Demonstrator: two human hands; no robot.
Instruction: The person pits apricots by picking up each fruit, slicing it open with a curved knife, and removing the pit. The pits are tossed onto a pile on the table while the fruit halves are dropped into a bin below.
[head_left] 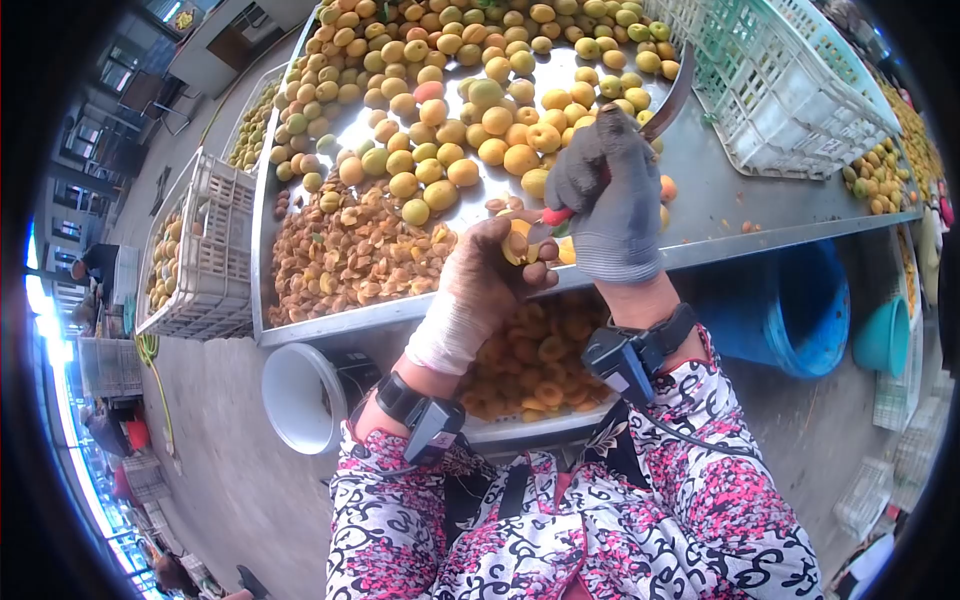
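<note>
My left hand (pixel 478 283), in a worn white glove or wrap with bare fingertips, holds a cut-open apricot (pixel 514 244) over the front edge of the metal table (pixel 700 235). My right hand (pixel 612 200) wears a grey knitted glove. Its fingers wrap round a knife with a red handle (pixel 556 215), whose metal tip meets the fruit. Beyond that fist a curved metal blade (pixel 676 100) sticks out. Apricot pits (pixel 350 245) lie heaped on the table left of my hands, and whole apricots (pixel 460 130) spread behind them. Halved apricots (pixel 545 360) fill a tray under my wrists.
A pale plastic crate (pixel 800 110) stands on the table's right side. Crates of fruit (pixel 215 240) flank the left side. Below the edge are a white bucket (pixel 300 398), a large blue barrel (pixel 815 310) and a turquoise bucket (pixel 882 335).
</note>
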